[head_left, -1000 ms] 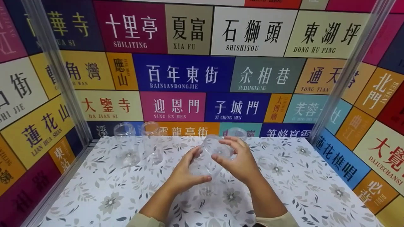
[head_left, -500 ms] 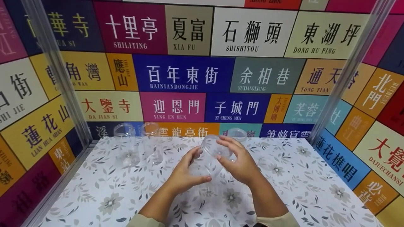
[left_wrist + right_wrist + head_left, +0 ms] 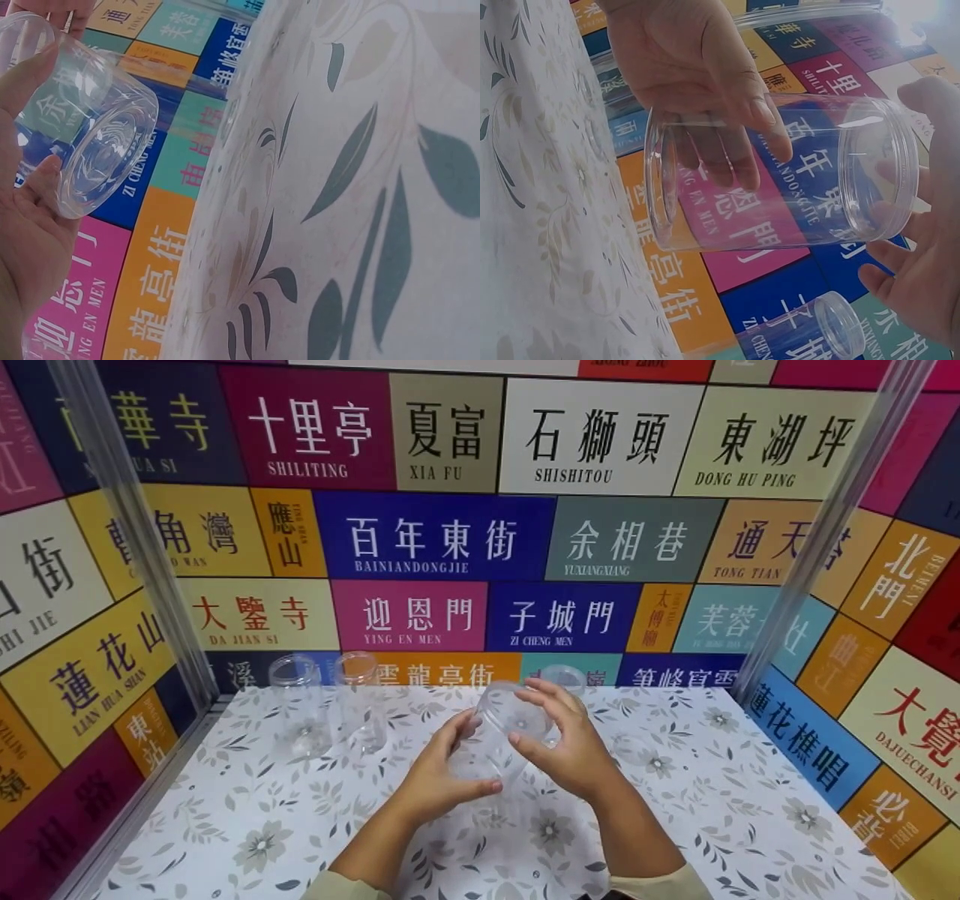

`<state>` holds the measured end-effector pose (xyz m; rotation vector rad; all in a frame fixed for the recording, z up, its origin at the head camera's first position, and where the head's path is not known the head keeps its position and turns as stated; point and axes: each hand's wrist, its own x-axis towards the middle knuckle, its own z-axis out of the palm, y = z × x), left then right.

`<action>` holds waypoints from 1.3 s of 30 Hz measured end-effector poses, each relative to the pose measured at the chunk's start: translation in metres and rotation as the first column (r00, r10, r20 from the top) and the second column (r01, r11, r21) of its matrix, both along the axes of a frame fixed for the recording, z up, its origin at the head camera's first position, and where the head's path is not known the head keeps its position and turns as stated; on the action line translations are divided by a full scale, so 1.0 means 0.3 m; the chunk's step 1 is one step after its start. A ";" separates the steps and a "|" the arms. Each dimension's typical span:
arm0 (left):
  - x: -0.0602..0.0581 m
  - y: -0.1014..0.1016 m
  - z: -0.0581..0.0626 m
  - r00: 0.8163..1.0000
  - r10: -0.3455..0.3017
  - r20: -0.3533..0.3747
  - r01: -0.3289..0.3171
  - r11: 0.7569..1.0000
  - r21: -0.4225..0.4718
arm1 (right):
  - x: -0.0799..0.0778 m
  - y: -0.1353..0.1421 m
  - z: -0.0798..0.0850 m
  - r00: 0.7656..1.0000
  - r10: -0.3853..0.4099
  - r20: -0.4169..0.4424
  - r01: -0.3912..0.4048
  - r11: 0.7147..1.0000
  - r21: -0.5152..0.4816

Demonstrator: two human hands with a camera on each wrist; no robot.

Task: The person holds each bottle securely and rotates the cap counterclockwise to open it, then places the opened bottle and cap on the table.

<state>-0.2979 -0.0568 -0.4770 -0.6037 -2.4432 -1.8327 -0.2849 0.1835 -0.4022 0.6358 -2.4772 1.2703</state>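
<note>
A clear plastic jar (image 3: 480, 761) is held up over the table, tilted, its base toward the person and its top away to the right. My left hand (image 3: 439, 780) grips the jar's body, thumb on the near side and fingers behind it. My right hand (image 3: 574, 746) curls thumb and fingers round the clear lid (image 3: 508, 706) at the top end. In the right wrist view, the see-through wall (image 3: 780, 217) shows the left fingers behind it, and the ringed lid (image 3: 889, 169) sits between the right thumb and fingers. The left wrist view shows the jar's round base (image 3: 112, 154).
Two clear jars, a wider one (image 3: 300, 716) and a narrower one (image 3: 361, 709), stand at the back left. Another clear jar (image 3: 564, 676) stands behind the right hand, partly hidden. A faint clear round piece (image 3: 632, 746) lies to its right. The tabletop (image 3: 225, 787) has a leaf pattern; printed walls surround it.
The right fingers and thumb have shifted slightly round the lid, first left, then a little back to the right. The left hand and jar stay almost still.
</note>
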 end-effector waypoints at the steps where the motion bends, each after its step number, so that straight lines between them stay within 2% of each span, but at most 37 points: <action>1: 0.000 0.000 -0.001 1.000 0.001 0.002 -0.001 1.000 0.001 | 0.000 -0.002 0.001 1.000 -0.017 -0.011 0.017 1.000 0.007; 8: -0.001 0.004 -0.002 1.000 0.012 0.006 -0.012 1.000 0.005 | 0.001 -0.013 0.007 0.992 -0.124 -0.018 0.125 0.992 0.028; 15: -0.002 0.007 -0.001 1.000 0.006 0.002 -0.006 1.000 0.008 | -0.001 -0.018 0.005 0.988 -0.157 -0.003 0.157 0.986 0.049; 22: -0.003 0.004 -0.003 1.000 0.006 0.004 -0.006 1.000 0.007 | 0.003 -0.016 0.005 0.994 -0.112 -0.013 0.112 0.993 0.041; 32: 0.000 -0.001 0.002 1.000 -0.015 0.015 0.015 1.000 0.011 | 0.014 -0.009 0.009 1.000 0.022 0.001 -0.022 0.999 -0.035; 39: 0.001 0.001 0.003 1.000 -0.011 0.019 0.011 1.000 0.009 | 0.012 -0.005 0.007 0.999 0.044 -0.003 -0.044 0.998 -0.038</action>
